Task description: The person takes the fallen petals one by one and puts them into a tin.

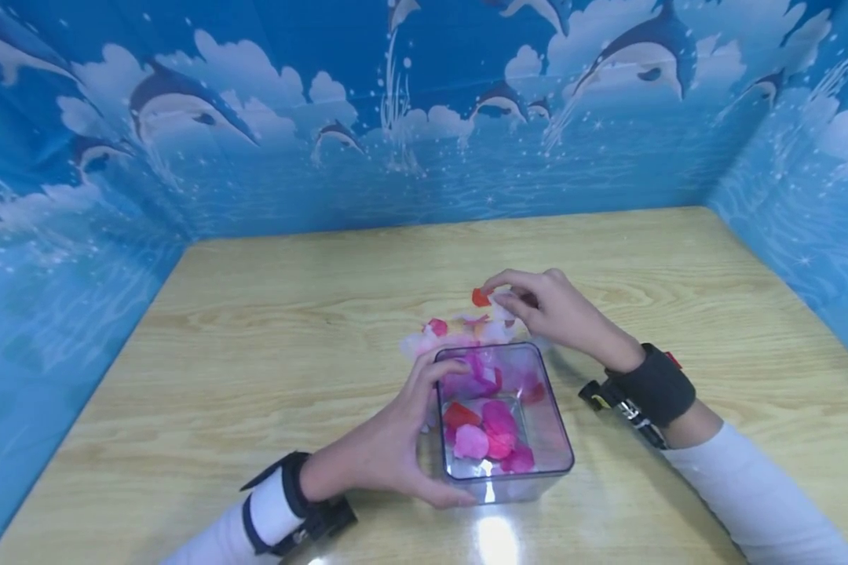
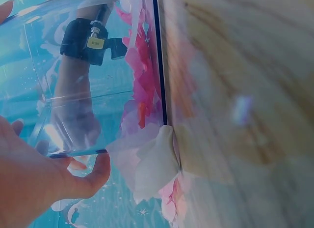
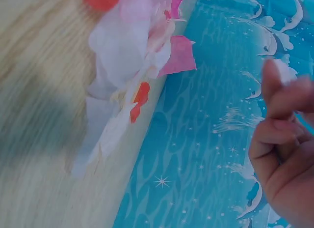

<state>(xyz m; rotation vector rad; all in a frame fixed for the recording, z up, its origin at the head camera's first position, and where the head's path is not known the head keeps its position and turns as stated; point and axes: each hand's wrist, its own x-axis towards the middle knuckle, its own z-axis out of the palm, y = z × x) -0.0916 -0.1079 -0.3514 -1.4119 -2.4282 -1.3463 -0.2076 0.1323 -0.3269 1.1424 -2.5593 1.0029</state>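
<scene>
A clear square box [image 1: 561, 439] with a dark rim stands on the table, with pink, magenta and red petals [image 1: 472, 441] lying inside. My left hand [image 1: 389, 439] grips its left side, fingers over the far rim and thumb along the near wall. In the left wrist view, the left hand [image 2: 29, 174] holds the box's transparent wall [image 2: 73, 115]. Beyond the box, my right hand [image 1: 547, 306] pinches a white petal [image 1: 500, 301] between thumb and fingers, above the table. The right wrist view shows the right hand [image 3: 289, 159] with curled fingers, its fingertips blurred.
Behind the box lies a loose pile of white, pink and red petals [image 1: 438, 327], partly hidden by its far wall. A red petal [image 1: 480, 297] is beside the right fingertips. Blue dolphin-printed cloth [image 1: 424, 173] walls in the wooden table [image 1: 290, 329] at the back and sides.
</scene>
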